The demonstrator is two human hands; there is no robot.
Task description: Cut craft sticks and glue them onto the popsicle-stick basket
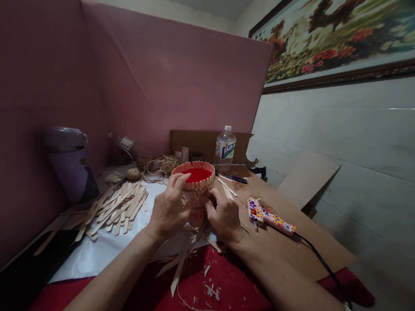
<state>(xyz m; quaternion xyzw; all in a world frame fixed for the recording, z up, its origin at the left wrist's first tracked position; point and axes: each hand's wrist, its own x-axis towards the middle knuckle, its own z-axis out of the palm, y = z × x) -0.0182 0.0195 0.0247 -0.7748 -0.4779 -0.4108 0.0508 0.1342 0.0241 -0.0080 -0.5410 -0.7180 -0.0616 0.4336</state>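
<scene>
Between my hands is a round cup-like piece (201,185) ringed with upright wooden craft sticks, its inside bright red. My left hand (171,205) wraps its left side, with the thumb at the rim. At the lower right of the piece, my right hand (223,214) is closed with thumb and fingers pressed together against it; whether a small thing sits in that pinch is hidden. Loose craft sticks and splinters lie under and in front of both hands. A length of twine (196,309) trails over the red cloth below.
A heap of craft sticks (120,208) lies left on white sheeting. A flowered glue gun (269,216) rests right on cardboard, its black cord running off. Behind stand a plastic bottle (225,147) and coiled twine (166,164). A dark blue pen-like tool (237,179) lies near the bottle.
</scene>
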